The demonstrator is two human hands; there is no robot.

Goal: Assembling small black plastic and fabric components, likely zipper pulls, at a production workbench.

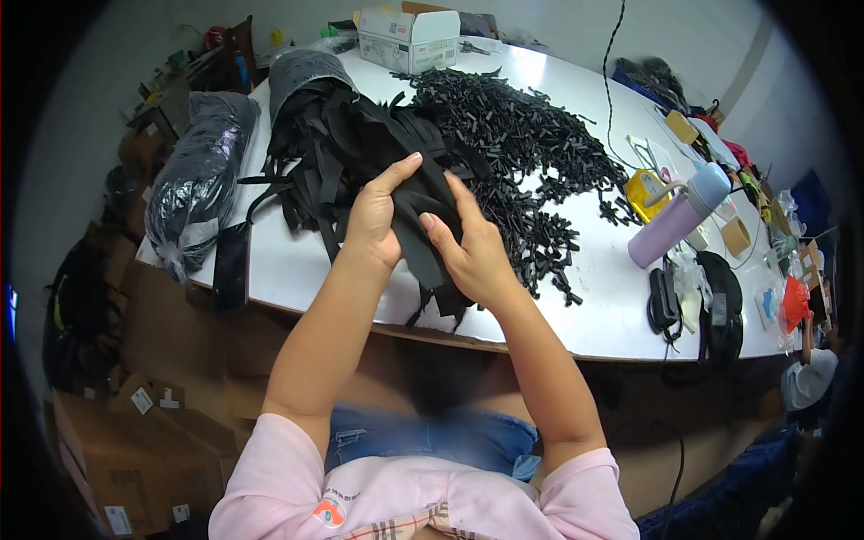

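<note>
My left hand [376, 214] and my right hand [472, 250] are closed around a bundle of flat black strips [416, 236] above the white table's front edge. Both thumbs lie on top of the bundle, while most of the other fingers are hidden behind it. Beyond my hands, a heap of loose black strips [310, 171] spills from a tipped dark grey container [308, 70]. To the right of the heap spreads a big pile of small black pieces [513, 126], too small to name.
A plastic-wrapped black bundle [200, 175] lies at the table's left edge. A printed white carton [407, 40] stands at the back. On the right are a lilac bottle [679, 216], a yellow object [646, 193] and a black pouch [664, 301]. A dark cord [612, 76] hangs down.
</note>
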